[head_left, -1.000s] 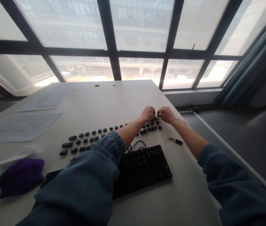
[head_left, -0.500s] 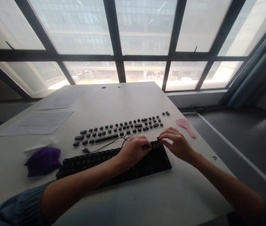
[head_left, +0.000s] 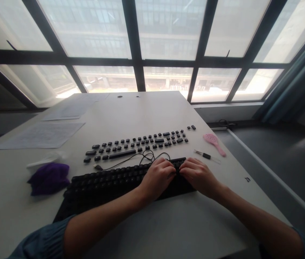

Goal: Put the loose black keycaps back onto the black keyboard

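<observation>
A black keyboard (head_left: 95, 183) lies slantwise on the white table, with rows of keycaps on its left and middle parts. Over its right end, my left hand (head_left: 160, 177) rests with curled fingers; what they close on is hidden. Facing it from the other side, my right hand (head_left: 199, 176) has its fingertips pinched together at the keyboard's top right, around a small black keycap (head_left: 177, 166) that is mostly covered. The fingertips of both hands nearly meet. Loose black keycaps (head_left: 159, 141) lie in rows behind the keyboard, along with a long space bar (head_left: 122, 154).
A black cable (head_left: 120, 166) loops behind the keyboard. To the right are a wire keycap puller (head_left: 206, 155), a pink hairbrush (head_left: 214, 140) and a small dark piece (head_left: 247, 179). Purple cloth (head_left: 49, 179) and paper sheets (head_left: 39, 135) lie at the left.
My right hand has moved left and down, bringing the keycap onto the keyboard near my left hand. The wire puller behind it has come into view. The camera view has shifted slightly.
</observation>
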Tool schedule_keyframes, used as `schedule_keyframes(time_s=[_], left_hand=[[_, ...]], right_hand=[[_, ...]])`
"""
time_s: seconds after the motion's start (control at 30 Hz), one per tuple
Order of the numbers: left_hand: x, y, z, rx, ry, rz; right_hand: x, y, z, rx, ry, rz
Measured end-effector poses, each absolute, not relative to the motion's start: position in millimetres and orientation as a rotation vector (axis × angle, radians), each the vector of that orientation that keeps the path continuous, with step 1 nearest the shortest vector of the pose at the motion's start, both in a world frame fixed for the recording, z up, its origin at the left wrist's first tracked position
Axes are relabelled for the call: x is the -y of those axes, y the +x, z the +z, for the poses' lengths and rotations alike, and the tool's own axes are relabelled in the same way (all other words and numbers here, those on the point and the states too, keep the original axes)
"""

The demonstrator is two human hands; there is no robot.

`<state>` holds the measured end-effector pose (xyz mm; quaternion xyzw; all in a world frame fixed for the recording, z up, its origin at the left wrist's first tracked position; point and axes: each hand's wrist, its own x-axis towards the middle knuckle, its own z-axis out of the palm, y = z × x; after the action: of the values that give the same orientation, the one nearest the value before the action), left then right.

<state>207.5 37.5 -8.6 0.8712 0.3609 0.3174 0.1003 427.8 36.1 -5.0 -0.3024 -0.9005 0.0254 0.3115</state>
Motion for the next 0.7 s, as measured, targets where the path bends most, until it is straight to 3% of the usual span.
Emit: schedule_keyframes(time_s=[0.7], left_hand=[[-34.0,208.5,-11.2,-1.021,2.705,0.924]], right_hand=[[-36.8,426.8,-9.3,2.345,-0.802,0.132]])
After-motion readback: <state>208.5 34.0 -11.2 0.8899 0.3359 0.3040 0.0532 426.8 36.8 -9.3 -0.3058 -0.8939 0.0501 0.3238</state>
